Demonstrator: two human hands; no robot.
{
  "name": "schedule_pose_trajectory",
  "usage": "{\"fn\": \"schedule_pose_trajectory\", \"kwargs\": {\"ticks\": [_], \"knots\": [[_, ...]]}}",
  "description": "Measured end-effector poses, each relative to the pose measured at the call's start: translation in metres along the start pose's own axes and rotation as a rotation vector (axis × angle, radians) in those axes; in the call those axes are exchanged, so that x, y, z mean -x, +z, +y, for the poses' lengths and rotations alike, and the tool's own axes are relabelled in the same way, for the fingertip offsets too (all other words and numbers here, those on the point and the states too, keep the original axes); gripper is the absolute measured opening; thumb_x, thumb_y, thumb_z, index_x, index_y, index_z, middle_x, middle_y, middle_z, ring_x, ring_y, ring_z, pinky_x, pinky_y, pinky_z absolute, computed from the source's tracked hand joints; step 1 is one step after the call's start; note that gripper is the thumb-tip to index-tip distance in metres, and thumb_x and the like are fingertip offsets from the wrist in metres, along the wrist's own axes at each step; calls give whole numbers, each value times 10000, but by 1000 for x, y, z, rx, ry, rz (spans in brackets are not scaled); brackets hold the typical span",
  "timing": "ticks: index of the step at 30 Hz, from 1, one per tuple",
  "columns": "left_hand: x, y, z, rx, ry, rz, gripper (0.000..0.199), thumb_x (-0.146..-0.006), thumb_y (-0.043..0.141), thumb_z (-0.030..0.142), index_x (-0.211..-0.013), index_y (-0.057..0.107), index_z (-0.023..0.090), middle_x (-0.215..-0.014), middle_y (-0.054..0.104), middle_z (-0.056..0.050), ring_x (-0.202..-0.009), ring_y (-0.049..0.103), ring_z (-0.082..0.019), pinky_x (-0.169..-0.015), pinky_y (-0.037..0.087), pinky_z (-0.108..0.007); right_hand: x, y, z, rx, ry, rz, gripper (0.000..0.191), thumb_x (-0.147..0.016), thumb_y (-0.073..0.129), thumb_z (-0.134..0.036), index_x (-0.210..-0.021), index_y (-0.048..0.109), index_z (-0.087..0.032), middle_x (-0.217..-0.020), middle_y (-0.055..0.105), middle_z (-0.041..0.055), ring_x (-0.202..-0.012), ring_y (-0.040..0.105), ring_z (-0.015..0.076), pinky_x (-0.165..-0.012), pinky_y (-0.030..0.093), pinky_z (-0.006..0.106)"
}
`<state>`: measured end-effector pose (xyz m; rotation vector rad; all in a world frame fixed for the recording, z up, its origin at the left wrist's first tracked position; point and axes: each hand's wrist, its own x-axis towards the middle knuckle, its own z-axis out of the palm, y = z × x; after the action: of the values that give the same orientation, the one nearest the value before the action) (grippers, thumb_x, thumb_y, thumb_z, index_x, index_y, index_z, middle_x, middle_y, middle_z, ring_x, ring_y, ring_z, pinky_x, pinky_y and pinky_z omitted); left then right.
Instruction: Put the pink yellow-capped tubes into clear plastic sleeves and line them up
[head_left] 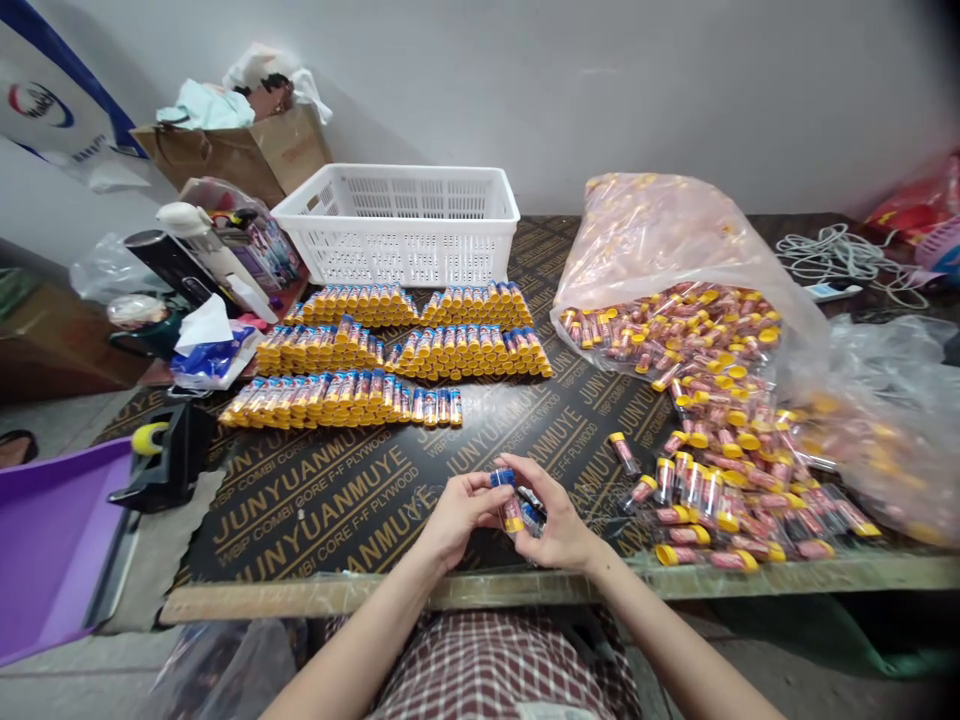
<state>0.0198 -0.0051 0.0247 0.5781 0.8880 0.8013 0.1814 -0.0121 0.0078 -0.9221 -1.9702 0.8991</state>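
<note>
My left hand (456, 522) grips a small clear tube (513, 514) with a yellow end, a reddish label and a blue cap at its top. My right hand (553, 520) is closed around the tube's other side, its fingers at the blue cap (502, 478). More small blue pieces (533, 516) show inside the right hand, partly hidden by the fingers. Loose yellow-capped tubes (709, 490) lie in a heap to the right of my hands. Beyond my hands, to the left, blue-and-yellow tubes (322, 398) are stacked in neat rows.
A white plastic basket (405, 245) stands behind the rows. An open plastic bag (660, 235) spills tubes at the right. Along the left are a tape dispenser (169, 455), a purple dustpan (60, 540) and bottles (172, 265). A white cable (847, 255) lies coiled at the back right.
</note>
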Motion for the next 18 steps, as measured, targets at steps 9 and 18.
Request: {"fn": "schedule_pose_trajectory", "kwargs": {"ticks": [9,18], "knots": [[2,3,0,21,-4,21,373,-576,792,324,-808,651,69,-702,669,-68,-581,588,-116,-563,470,-230,2,4,1,-75,2,46,864,-559,492,-45,-1372,274,-236,-1317,441,92,-1184,485,256,-1006,415,423],[2,1,1,46,5,37,389,-572,794,329,-827,656,69,-710,671,-72,-588,597,-124,-566,472,-234,-2,6,0,-101,9,51,872,-535,486,-45,-1363,283,-228,-1312,451,93,-1163,506,256,-1000,424,421]]}}
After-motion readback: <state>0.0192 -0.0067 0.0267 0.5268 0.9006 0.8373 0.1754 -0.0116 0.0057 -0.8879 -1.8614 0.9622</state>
